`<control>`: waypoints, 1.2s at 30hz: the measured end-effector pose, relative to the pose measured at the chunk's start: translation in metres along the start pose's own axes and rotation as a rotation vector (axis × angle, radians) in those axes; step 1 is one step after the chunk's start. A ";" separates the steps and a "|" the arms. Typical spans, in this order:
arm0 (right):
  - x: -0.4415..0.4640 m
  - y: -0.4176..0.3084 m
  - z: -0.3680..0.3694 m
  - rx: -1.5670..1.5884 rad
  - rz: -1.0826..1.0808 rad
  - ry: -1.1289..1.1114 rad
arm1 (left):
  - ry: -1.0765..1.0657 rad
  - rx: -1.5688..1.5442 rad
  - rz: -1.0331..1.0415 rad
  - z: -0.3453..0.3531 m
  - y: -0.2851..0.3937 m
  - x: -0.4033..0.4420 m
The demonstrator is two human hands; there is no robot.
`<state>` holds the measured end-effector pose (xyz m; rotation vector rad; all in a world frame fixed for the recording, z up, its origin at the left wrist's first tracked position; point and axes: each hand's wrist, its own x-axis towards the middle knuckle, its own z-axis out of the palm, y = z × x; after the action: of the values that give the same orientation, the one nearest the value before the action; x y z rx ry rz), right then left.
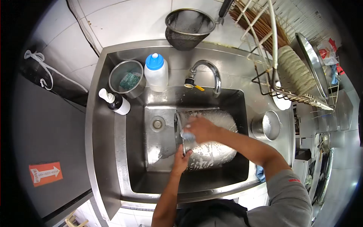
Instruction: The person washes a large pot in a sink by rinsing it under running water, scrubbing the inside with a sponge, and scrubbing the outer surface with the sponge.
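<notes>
A large metal pot [217, 155], wet and streaked with suds, lies on its side in the sink basin [138, 151], its mouth facing left. My left hand [182, 159] grips the pot's rim at the near side, thumb up along the edge. Higher on the same rim, my right hand [202, 129] presses a pale bluish sponge [187, 135] against the metal; motion blurs the fingers and the sponge's outline. The pot's inside is mostly hidden from this angle.
A curved faucet [206, 70] with a yellow lever stands behind the basin. Along the left ledge are a pump bottle [120, 104], a metal container [114, 84] holding a green scrubber and a blue-capped bottle [157, 77]. A small pot [266, 126] and wire rack [298, 96] occupy the right.
</notes>
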<state>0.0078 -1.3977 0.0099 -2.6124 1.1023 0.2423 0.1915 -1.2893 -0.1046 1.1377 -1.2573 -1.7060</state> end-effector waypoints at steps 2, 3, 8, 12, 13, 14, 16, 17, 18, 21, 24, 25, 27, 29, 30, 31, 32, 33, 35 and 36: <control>0.020 0.017 -0.013 -0.011 0.149 -0.094 | -0.013 -0.067 -0.009 0.002 0.005 -0.001; 0.033 0.023 -0.013 0.005 0.281 -0.073 | -0.025 -0.040 0.003 0.002 0.004 -0.001; -0.011 -0.035 -0.003 0.047 0.343 0.014 | -0.092 0.148 -0.034 -0.011 0.010 0.009; -0.065 -0.094 0.045 0.047 0.194 0.122 | -0.317 -0.188 -0.111 -0.028 0.037 0.019; -0.071 -0.106 0.068 0.046 0.191 0.127 | -0.368 -0.377 -0.123 -0.030 0.036 0.017; -0.074 -0.116 0.096 0.010 -0.006 0.066 | -0.417 -0.563 -0.136 -0.035 0.035 0.016; -0.074 -0.118 0.105 -0.027 -0.198 0.016 | -0.519 -0.587 -0.197 -0.043 0.023 0.018; -0.073 -0.113 0.109 0.017 -0.139 0.074 | -0.459 -0.658 -0.209 -0.045 0.016 0.017; -0.065 -0.103 0.100 0.071 -0.090 0.158 | -0.393 -0.728 -0.224 -0.045 0.019 0.015; -0.043 -0.070 0.070 0.227 0.035 0.456 | -0.417 -0.600 -0.275 -0.045 0.038 0.021; -0.020 -0.041 0.069 0.296 0.150 0.570 | -0.443 -0.580 -0.245 -0.043 0.039 0.032; -0.018 -0.041 0.068 0.294 0.150 0.571 | -0.412 -0.572 -0.235 -0.042 0.043 0.034; -0.017 -0.047 0.069 0.237 0.289 0.602 | -0.370 -0.569 -0.223 -0.040 0.045 0.036; -0.036 -0.078 0.062 0.182 0.239 0.538 | -0.339 -0.515 -0.216 -0.043 0.046 0.035; -0.043 -0.084 0.058 0.116 0.191 0.475 | -0.336 -0.514 -0.210 -0.042 0.046 0.037; -0.043 -0.079 0.061 0.114 0.184 0.473 | -0.274 -0.499 -0.225 -0.038 0.044 0.036; -0.043 -0.072 0.066 0.094 0.118 0.487 | -0.211 -0.484 -0.245 -0.035 0.042 0.033; -0.040 -0.065 0.069 0.074 0.054 0.501 | -0.268 -0.478 -0.211 -0.034 0.045 0.031; -0.011 -0.032 0.055 0.133 0.274 0.496 | -0.195 -0.448 -0.186 -0.024 0.037 0.032; 0.001 -0.025 0.052 0.195 0.502 0.485 | -0.126 -0.417 -0.169 -0.020 0.032 0.031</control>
<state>0.0248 -1.3647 -0.0342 -2.2323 1.8311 -0.4019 0.2006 -1.3325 -0.0841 0.9154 -0.8353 -2.0727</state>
